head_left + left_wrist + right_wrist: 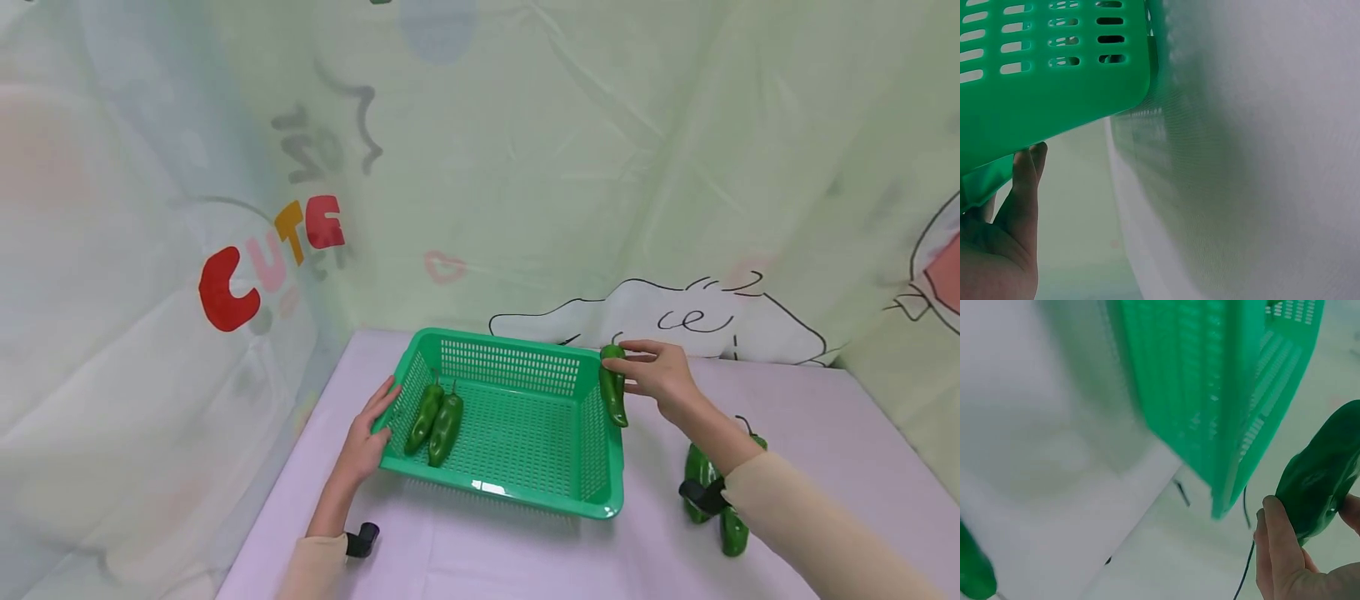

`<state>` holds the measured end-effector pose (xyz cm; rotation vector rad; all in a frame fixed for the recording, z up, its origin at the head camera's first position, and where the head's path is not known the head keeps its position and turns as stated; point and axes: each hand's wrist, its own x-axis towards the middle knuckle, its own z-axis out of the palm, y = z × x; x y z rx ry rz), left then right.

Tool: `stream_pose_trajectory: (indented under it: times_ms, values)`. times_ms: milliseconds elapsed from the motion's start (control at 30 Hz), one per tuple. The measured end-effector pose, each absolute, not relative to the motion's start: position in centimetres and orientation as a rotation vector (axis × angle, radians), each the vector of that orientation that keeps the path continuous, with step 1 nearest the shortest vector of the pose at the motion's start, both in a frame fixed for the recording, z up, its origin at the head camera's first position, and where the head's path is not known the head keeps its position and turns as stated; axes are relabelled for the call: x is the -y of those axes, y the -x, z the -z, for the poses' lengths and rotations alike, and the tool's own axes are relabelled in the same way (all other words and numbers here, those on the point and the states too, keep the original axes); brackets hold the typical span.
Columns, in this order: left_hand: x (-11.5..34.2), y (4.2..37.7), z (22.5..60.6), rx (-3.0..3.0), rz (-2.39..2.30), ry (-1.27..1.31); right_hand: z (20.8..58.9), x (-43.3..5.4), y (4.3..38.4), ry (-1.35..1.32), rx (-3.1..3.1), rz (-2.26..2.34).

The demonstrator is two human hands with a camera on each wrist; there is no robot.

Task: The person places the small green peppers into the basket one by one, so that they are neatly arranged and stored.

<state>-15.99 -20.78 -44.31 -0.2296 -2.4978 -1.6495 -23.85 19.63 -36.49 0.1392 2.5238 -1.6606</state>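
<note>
A green slatted plastic basket [510, 492] sits at the middle of the table, with two green peppers side by side in its left part, one pepper [424, 419] and another pepper [446, 429]. My left hand [363, 446] grips the basket's left rim, also seen from below in the left wrist view, where the hand [1007, 244] is at the rim. With fingers and thumb, my right hand [663, 377] pinches a green pepper [612, 390] upright, stem up, at the basket's right rim. That pepper [1319, 478] shows large in the right wrist view.
Several more green peppers [734, 533] lie on the pale tablecloth [652, 542] at the right, partly hidden under my right forearm. A printed curtain [525, 167] hangs behind the table and along its left side. Each wrist bears a small black camera [363, 541].
</note>
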Motion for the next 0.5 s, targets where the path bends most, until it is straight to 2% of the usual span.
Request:
stream_pose_trajectory:
  times_ms: [500]
  values:
    - [20.8,16.0,44.3,2.486,1.634,0.266,38.3,-13.1,24.4,-0.056,-2.449,1.659]
